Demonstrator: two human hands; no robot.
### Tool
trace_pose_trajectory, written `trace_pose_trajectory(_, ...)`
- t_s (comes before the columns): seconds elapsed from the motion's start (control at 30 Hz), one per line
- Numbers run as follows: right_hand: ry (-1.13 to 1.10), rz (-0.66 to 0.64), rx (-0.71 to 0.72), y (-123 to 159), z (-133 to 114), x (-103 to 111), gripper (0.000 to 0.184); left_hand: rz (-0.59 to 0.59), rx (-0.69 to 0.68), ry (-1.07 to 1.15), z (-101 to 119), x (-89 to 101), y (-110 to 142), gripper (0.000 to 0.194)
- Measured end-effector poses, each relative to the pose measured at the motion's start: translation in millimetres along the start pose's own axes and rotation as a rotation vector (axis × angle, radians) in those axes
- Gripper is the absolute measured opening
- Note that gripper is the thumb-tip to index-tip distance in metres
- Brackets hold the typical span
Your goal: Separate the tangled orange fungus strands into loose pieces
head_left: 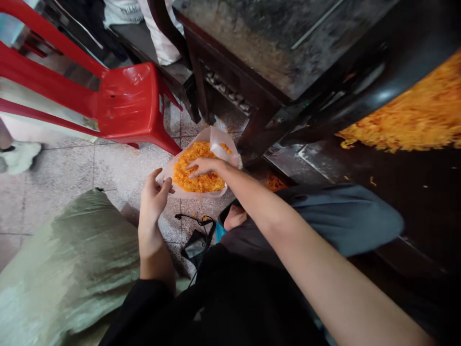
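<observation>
Floor point(118, 168): speckled tile. Red chair point(126, 101) placed upper left, green sack point(82, 259) lower left, dark wooden furniture point(237, 43) upper right. Orange heap point(414, 110) seen at right edge. Open plastic bag point(216, 139) set on floor near centre, partly filled with orange shreds point(201, 182). Right hand point(205, 166) extended over bag rim, fingers slightly apart, laid on shreds. Left hand point(156, 192) held at bag's left edge, thumb and fingers apart; contact can't be confirmed.
</observation>
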State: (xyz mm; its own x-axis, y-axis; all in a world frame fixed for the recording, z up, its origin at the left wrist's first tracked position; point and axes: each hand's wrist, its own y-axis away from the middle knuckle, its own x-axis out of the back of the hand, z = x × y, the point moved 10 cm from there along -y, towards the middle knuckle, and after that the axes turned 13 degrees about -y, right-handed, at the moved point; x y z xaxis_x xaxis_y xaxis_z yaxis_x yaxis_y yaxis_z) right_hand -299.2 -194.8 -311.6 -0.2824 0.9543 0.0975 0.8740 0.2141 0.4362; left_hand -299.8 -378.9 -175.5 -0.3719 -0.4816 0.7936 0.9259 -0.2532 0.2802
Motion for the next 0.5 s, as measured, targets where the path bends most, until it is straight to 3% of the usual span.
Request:
trace_pose_trajectory(0.13, 0.117, 0.079, -0.013, 39, -18, 38, 0.028, 0.045, -0.022, -0.386, 5, 13.6, 12, 0.061)
trace_pose_trajectory(0.2, 0.177, 0.133, -0.035, 62, -26, 52, 0.028, 0.184, -0.054, -0.522, 24, 26.8, 24, 0.061)
trace_pose_trajectory(0.27, 0.214, 0.146, -0.053, 88, -36, 59, 0.031, 0.318, -0.159, -0.515, 58, 27.5, 35, 0.054)
trace_pose_trajectory(0.33, 0.261, 0.106, -0.034, 122, -53, 63, 0.036, 0.295, -0.326, -0.475, 95, -0.9, 37, 0.046)
trace_pose_trajectory(0.4, 0.352, 0.020, 0.050, 167, -78, 63, 0.043, 0.096, -0.445, -0.578, 122, -58.1, 25, 0.044)
trace_pose_trajectory(0.47, 0.385, 0.035, 0.103, 222, -101, 76, 0.049, -0.088, -0.444, -0.713, 128, -114.0, 8, 0.058)
trace_pose_trajectory(0.5, 0.380, 0.087, 0.131, 252, -113, 87, 0.052, -0.117, -0.386, -0.753, 125, -132.1, -3, 0.067)
